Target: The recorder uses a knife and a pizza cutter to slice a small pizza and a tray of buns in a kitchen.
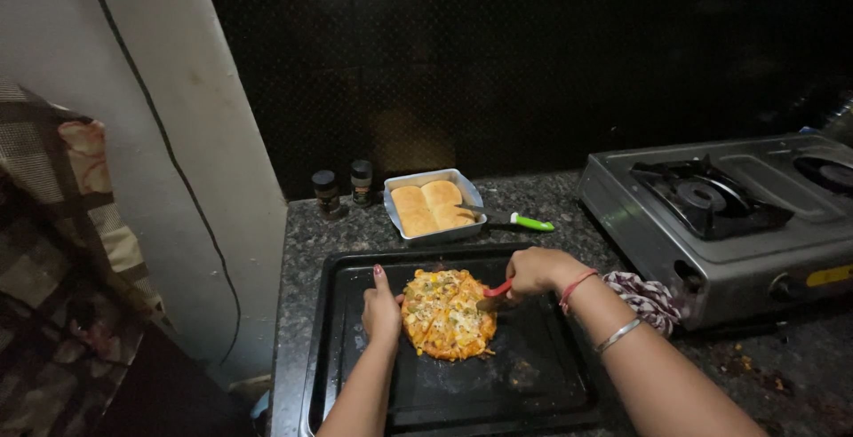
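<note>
Two hands work on one small pizza (449, 313), dim light, much hard to read. Far left a checked cloth (62, 250) is cut off by the frame edge. The dark wall behind shows almost no detail. Two little spice jars (344, 186) stand at the back of the bench (755, 366), labels too small to tell. The black baking tray (542, 384) runs off the bottom edge. Left hand (382, 311) lies flat and released, fingertips against the pizza's left rim, gripping nothing. The pizza sits in the tray's middle, round, yellow-orange, melted cheese with green and dark bits, cut lines visible across the top. Right hand (538, 270) has a clenched grip on a red-handled tool (498, 290) at the pizza's right edge; its working end is hidden, kind unclear. Behind, a metal pan of buns (434, 205), then a green-handled utensil (524, 220), its blade lost in shadow. A patterned cloth (647, 298) lies beside the gas stove (720, 224), cut off at right.
</note>
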